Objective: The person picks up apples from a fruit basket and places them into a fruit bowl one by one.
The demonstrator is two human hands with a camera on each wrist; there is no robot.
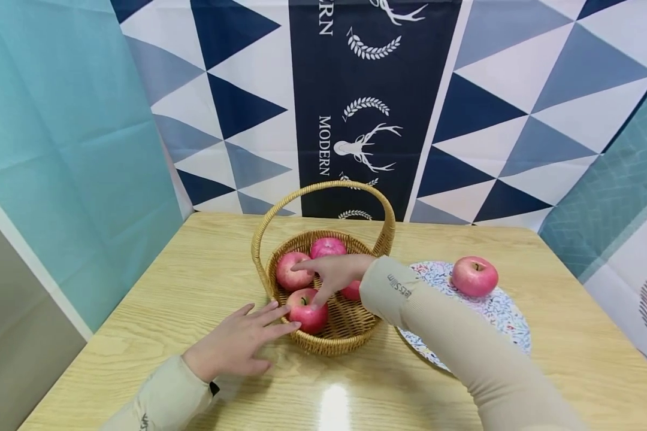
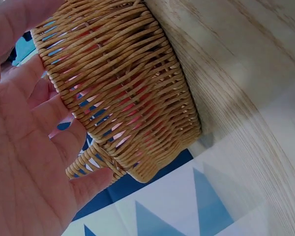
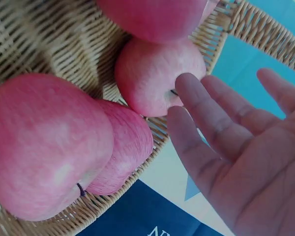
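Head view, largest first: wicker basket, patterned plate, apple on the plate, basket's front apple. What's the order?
1. Wicker basket, handle included
2. Patterned plate, partly hidden by right sleeve
3. Apple on the plate, front apple: too alike to rank

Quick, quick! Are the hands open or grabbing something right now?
Left hand: open, at the rim of the basket, not grabbing anything.
Right hand: open, over the basket, not grabbing anything.

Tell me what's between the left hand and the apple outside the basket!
In the head view: the basket with its apples, the right sleeve, then part of the patterned disc.
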